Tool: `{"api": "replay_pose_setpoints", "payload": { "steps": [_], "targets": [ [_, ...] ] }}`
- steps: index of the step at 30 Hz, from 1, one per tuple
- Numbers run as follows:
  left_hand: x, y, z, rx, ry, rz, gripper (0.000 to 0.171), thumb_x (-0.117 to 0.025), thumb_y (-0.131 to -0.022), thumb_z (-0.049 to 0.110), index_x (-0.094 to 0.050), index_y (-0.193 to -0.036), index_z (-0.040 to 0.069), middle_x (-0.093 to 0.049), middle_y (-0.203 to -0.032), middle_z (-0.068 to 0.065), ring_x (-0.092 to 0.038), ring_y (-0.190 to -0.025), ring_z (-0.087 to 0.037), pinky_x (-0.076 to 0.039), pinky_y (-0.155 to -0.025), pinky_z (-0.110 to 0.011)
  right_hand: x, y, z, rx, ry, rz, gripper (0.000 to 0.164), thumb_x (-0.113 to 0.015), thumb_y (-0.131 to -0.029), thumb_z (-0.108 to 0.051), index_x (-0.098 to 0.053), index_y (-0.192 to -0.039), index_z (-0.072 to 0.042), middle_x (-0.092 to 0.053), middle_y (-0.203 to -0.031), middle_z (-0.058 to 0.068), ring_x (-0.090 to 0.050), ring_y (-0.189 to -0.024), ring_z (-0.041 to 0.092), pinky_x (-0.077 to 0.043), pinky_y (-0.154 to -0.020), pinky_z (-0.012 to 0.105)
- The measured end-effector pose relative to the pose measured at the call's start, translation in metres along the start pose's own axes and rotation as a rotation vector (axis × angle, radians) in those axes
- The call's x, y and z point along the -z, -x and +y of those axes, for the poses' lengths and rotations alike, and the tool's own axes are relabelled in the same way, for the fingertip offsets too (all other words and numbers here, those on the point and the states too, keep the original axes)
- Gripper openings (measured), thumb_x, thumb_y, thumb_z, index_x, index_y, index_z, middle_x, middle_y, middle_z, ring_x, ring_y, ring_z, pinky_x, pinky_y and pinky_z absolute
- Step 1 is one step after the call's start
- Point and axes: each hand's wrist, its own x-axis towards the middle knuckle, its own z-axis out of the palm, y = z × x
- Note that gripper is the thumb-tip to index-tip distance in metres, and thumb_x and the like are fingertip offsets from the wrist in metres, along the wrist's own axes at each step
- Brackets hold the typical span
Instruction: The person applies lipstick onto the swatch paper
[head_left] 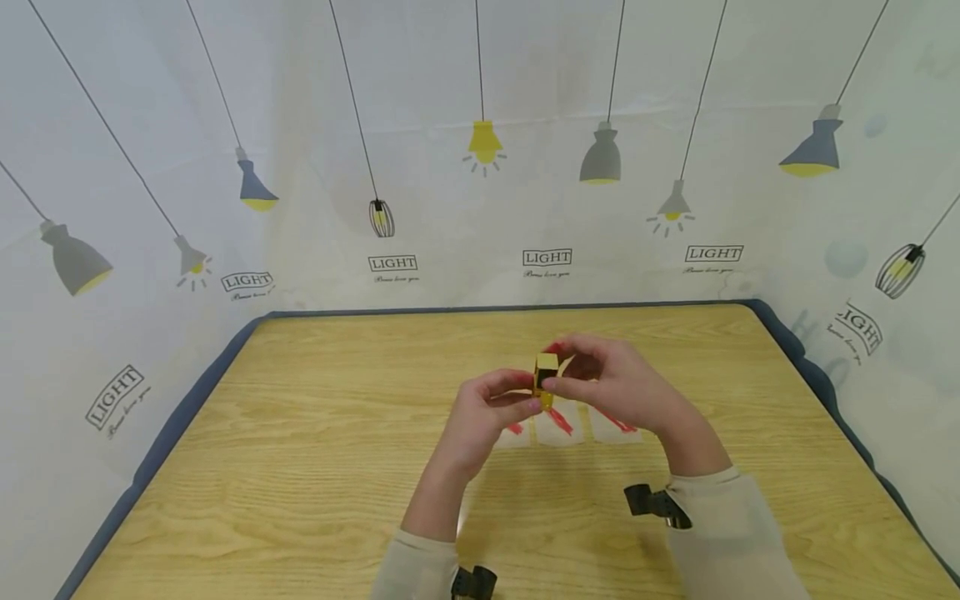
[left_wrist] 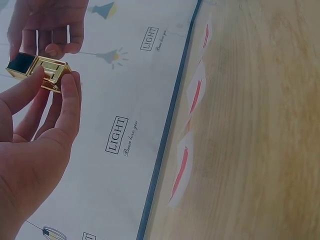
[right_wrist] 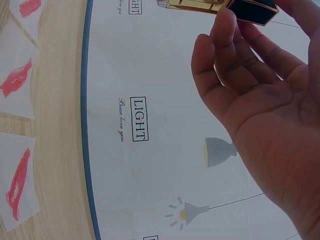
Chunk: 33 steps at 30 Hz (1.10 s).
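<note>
A small lipstick [head_left: 547, 364], gold with a black section, is held up above the table between both hands. My left hand [head_left: 477, 422] pinches its gold part between thumb and fingers, as the left wrist view shows on the lipstick [left_wrist: 49, 70]. My right hand [head_left: 626, 383] grips the dark end; in the right wrist view this black end of the lipstick [right_wrist: 250, 10] lies at the fingertips of the right hand [right_wrist: 270, 115]. Beneath the hands, white paper pieces [head_left: 573, 439] with red streaks lie on the table.
The wooden table [head_left: 300, 467] has a dark blue edge [head_left: 172, 437] along its back and sides. Behind it hangs a pale cloth backdrop [head_left: 427, 75] printed with lamps and the word LIGHT. A black strap mount [head_left: 658, 504] sits by the right sleeve.
</note>
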Motion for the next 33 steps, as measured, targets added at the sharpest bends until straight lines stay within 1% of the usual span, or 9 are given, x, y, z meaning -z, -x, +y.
{"api": "replay_pose_setpoints", "payload": {
  "steps": [3, 8, 9, 13, 18, 22, 25, 29, 33],
  "targets": [
    [0.000, -0.001, 0.001, 0.002, -0.004, 0.001, 0.033, -0.076, -0.098, 0.010, -0.072, -0.132, 0.007, -0.072, -0.136, -0.011, -0.072, -0.122, -0.024, -0.059, -0.108, -0.038, 0.000, 0.001, 0.000, -0.007, 0.003, 0.001, 0.036, -0.075, -0.101, -0.022, -0.068, -0.133, -0.007, -0.076, -0.113, 0.010, -0.074, -0.098, 0.021, -0.061, -0.088, 0.030],
    [-0.001, -0.001, 0.002, 0.007, -0.004, 0.004, 0.034, -0.076, -0.098, 0.009, -0.072, -0.132, 0.007, -0.071, -0.137, -0.012, -0.072, -0.124, -0.025, -0.059, -0.108, -0.039, 0.001, 0.001, 0.000, -0.007, 0.002, 0.011, 0.030, -0.071, -0.104, -0.024, -0.069, -0.130, -0.007, -0.076, -0.115, 0.011, -0.075, -0.101, 0.023, -0.061, -0.090, 0.032],
    [-0.001, -0.001, 0.003, 0.009, -0.005, 0.005, 0.034, -0.076, -0.098, 0.009, -0.072, -0.132, 0.007, -0.071, -0.137, -0.012, -0.072, -0.124, -0.025, -0.059, -0.108, -0.039, 0.001, 0.001, 0.001, -0.007, 0.001, 0.014, 0.029, -0.070, -0.105, -0.024, -0.069, -0.129, -0.007, -0.076, -0.114, 0.010, -0.075, -0.100, 0.021, -0.061, -0.090, 0.032],
    [-0.002, -0.002, 0.003, 0.010, -0.006, 0.005, 0.034, -0.076, -0.098, 0.008, -0.072, -0.132, 0.006, -0.071, -0.137, -0.013, -0.072, -0.124, -0.026, -0.059, -0.108, -0.040, 0.002, 0.001, 0.002, -0.008, -0.006, 0.023, 0.026, -0.067, -0.106, -0.022, -0.070, -0.127, -0.007, -0.075, -0.113, 0.012, -0.075, -0.100, 0.018, -0.061, -0.090, 0.031],
    [-0.002, -0.003, 0.003, 0.001, -0.005, 0.000, 0.033, -0.076, -0.098, 0.008, -0.072, -0.131, 0.005, -0.071, -0.137, -0.013, -0.073, -0.123, -0.025, -0.059, -0.108, -0.040, 0.000, 0.000, 0.004, 0.006, -0.022, 0.031, 0.023, -0.066, -0.106, -0.020, -0.071, -0.124, -0.005, -0.076, -0.112, 0.011, -0.075, -0.099, 0.018, -0.061, -0.090, 0.029],
    [-0.003, -0.003, 0.003, 0.001, -0.003, -0.003, 0.033, -0.076, -0.098, 0.009, -0.072, -0.131, 0.005, -0.071, -0.137, -0.013, -0.073, -0.122, -0.025, -0.059, -0.108, -0.041, -0.001, 0.000, 0.006, 0.017, -0.057, 0.031, 0.022, -0.067, -0.106, -0.018, -0.072, -0.123, -0.005, -0.076, -0.111, 0.012, -0.075, -0.098, 0.022, -0.061, -0.089, 0.030],
    [-0.003, -0.003, 0.002, 0.001, -0.003, 0.003, 0.034, -0.077, -0.098, 0.010, -0.072, -0.131, 0.005, -0.071, -0.136, -0.013, -0.073, -0.122, -0.024, -0.059, -0.108, -0.040, -0.002, 0.000, 0.007, 0.021, -0.076, 0.039, 0.025, -0.066, -0.107, -0.018, -0.070, -0.127, -0.005, -0.075, -0.115, 0.013, -0.074, -0.097, 0.023, -0.062, -0.088, 0.031],
    [-0.004, -0.004, 0.000, 0.004, 0.007, 0.013, 0.034, -0.076, -0.098, 0.010, -0.072, -0.131, 0.004, -0.072, -0.135, -0.014, -0.073, -0.120, -0.024, -0.061, -0.105, -0.039, -0.004, 0.000, 0.009, 0.045, -0.092, 0.077, 0.030, -0.065, -0.107, -0.017, -0.067, -0.135, -0.006, -0.074, -0.118, 0.014, -0.074, -0.095, 0.018, -0.062, -0.087, 0.028],
    [-0.005, -0.005, -0.002, 0.011, 0.012, 0.019, 0.033, -0.076, -0.099, 0.009, -0.072, -0.131, 0.004, -0.073, -0.133, -0.014, -0.074, -0.118, -0.022, -0.062, -0.101, -0.035, -0.006, 0.001, 0.010, 0.089, -0.110, 0.137, 0.023, -0.068, -0.105, -0.013, -0.071, -0.127, -0.005, -0.075, -0.110, 0.017, -0.074, -0.090, 0.012, -0.062, -0.085, 0.026]
  ]
}}
